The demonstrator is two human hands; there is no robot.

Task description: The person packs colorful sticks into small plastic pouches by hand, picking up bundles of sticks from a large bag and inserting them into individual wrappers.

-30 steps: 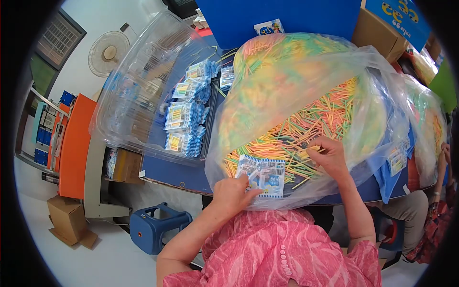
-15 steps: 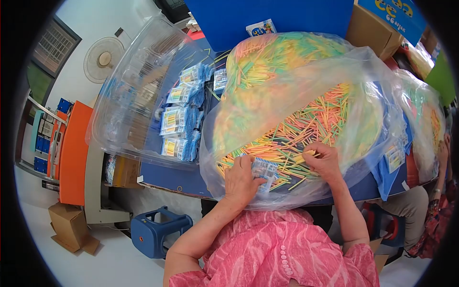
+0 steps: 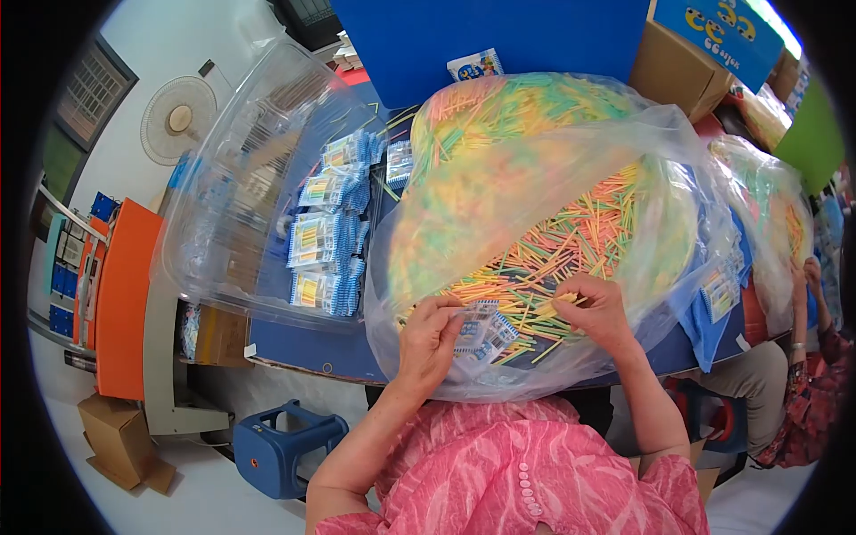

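My left hand (image 3: 430, 339) pinches the edge of a small clear packet with blue-striped ends (image 3: 486, 332), which lies tilted over the loose sticks. To its right, my right hand (image 3: 590, 312) has a few yellowish sticks (image 3: 563, 306) between thumb and fingers. Both hands are at the opening of a large clear plastic bag (image 3: 526, 187) full of thin pink, yellow, green and orange sticks (image 3: 580, 234). Left of the bag, filled blue-and-white packets (image 3: 319, 241) are stacked in rows in a clear plastic tub (image 3: 209, 201).
A blue stool (image 3: 287, 446) stands on the floor at left. Behind the bag are a blue panel (image 3: 499, 36) and a cardboard box (image 3: 678, 71). At right lie a blue cloth (image 3: 700, 330) and another bag of sticks (image 3: 758, 192), near another person's hands (image 3: 811, 276).
The packet has turned and folded in my left hand, which has shifted slightly left. My right hand stays near the same sticks, still pinching some. The whole view has shifted a little.
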